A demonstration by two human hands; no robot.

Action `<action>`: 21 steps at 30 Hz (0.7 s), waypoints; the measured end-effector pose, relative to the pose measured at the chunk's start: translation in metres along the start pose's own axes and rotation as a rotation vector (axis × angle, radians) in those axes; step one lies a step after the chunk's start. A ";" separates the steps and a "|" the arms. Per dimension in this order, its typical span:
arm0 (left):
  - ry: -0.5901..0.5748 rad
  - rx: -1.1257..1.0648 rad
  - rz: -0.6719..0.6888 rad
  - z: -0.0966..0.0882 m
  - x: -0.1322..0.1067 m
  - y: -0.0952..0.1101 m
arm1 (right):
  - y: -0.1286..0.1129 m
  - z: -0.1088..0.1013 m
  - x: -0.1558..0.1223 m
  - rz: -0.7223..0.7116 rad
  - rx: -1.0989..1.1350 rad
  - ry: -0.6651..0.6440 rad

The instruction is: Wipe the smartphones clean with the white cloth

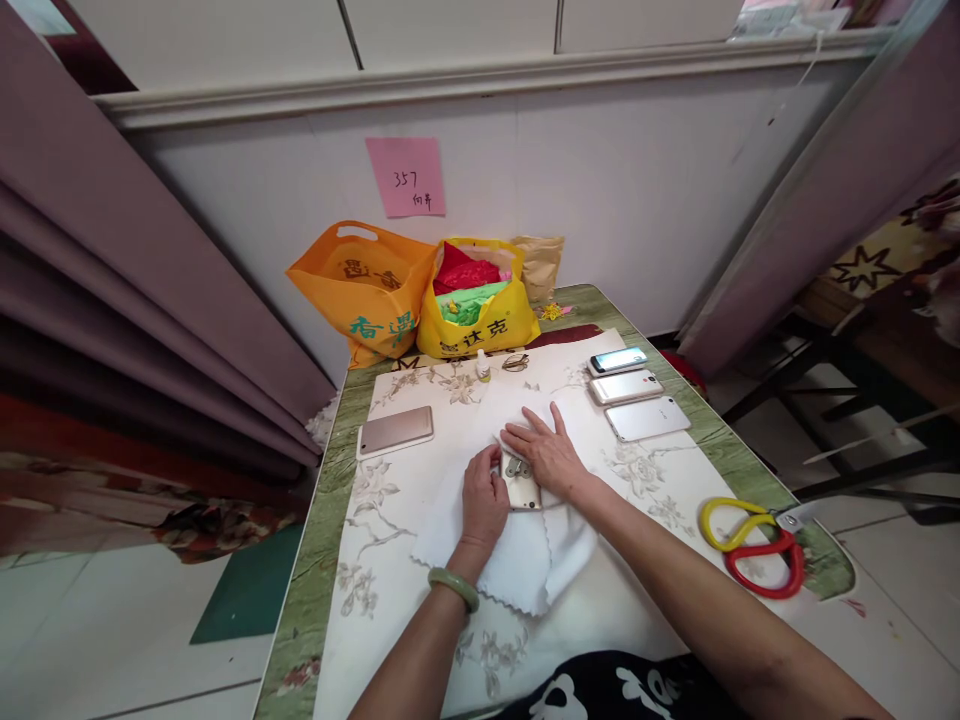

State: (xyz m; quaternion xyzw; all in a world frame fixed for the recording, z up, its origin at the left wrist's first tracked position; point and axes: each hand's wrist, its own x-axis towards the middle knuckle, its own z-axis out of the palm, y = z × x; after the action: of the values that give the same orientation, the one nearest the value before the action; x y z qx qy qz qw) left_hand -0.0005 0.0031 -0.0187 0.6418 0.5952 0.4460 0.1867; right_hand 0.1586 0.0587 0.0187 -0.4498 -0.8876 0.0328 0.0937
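Note:
A white cloth (517,572) with a zigzag-cut edge is spread on the table, and a light-coloured mobile phone (524,495) lies on it. Metal fittings like a ring holder (517,467) show on the phone's back. My left hand (484,500), a green bangle at the wrist, has its fingers curled against the phone's left edge; the fingertips are partly hidden. With fingers spread, my right hand (547,455) lies over the phone's upper right side and the cloth around it, covering that edge.
Several phones lie nearby: a rose-gold one (396,431) left, others like the white one (648,419) right. Scissors (757,545) lie at the right edge. Behind stand an orange bag (367,290), a yellow bag (480,325), a small bottle (482,368) and glasses (515,362).

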 end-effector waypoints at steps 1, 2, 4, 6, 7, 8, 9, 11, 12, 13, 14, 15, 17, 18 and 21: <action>-0.001 0.000 -0.005 0.000 0.000 0.000 | 0.001 0.001 -0.002 0.015 -0.007 0.009; -0.003 0.001 -0.009 0.000 0.000 0.001 | 0.001 0.003 -0.005 0.040 -0.021 0.022; -0.009 -0.001 -0.015 0.000 0.000 0.001 | 0.002 0.006 -0.016 0.110 -0.057 0.047; -0.008 -0.008 -0.020 -0.001 0.001 0.002 | 0.000 0.009 -0.030 0.175 -0.084 0.070; -0.007 -0.011 -0.023 -0.001 0.001 0.003 | -0.001 0.010 -0.038 0.196 -0.089 0.080; -0.005 -0.012 -0.026 -0.001 0.001 0.003 | -0.003 0.011 -0.045 0.204 -0.087 0.089; -0.004 -0.013 -0.030 -0.001 0.001 0.004 | -0.006 0.011 -0.053 0.200 -0.083 0.096; -0.001 -0.015 -0.029 -0.001 0.001 0.005 | -0.012 0.011 -0.069 0.163 -0.073 0.105; 0.002 -0.017 -0.027 -0.002 0.001 0.005 | -0.016 0.010 -0.077 0.139 -0.069 0.109; 0.004 -0.020 -0.026 -0.002 0.001 0.005 | -0.019 0.010 -0.085 0.116 -0.066 0.116; 0.004 -0.021 -0.025 -0.002 0.001 0.006 | -0.023 0.010 -0.091 0.095 -0.066 0.122; 0.001 -0.019 -0.026 -0.002 0.001 0.006 | -0.026 0.010 -0.097 0.078 -0.067 0.127; -0.007 -0.016 -0.032 -0.002 0.001 0.006 | -0.029 0.009 -0.102 0.059 -0.075 0.135; -0.009 -0.015 -0.034 -0.002 0.001 0.005 | -0.029 0.009 -0.101 0.061 -0.081 0.138; -0.006 -0.019 -0.031 -0.001 0.001 0.004 | -0.024 0.008 -0.082 0.102 -0.090 0.136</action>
State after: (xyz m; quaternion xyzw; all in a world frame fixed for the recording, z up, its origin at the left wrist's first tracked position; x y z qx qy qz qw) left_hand 0.0011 0.0025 -0.0150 0.6319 0.6004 0.4468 0.2016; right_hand 0.1857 -0.0208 0.0033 -0.4992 -0.8558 -0.0328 0.1315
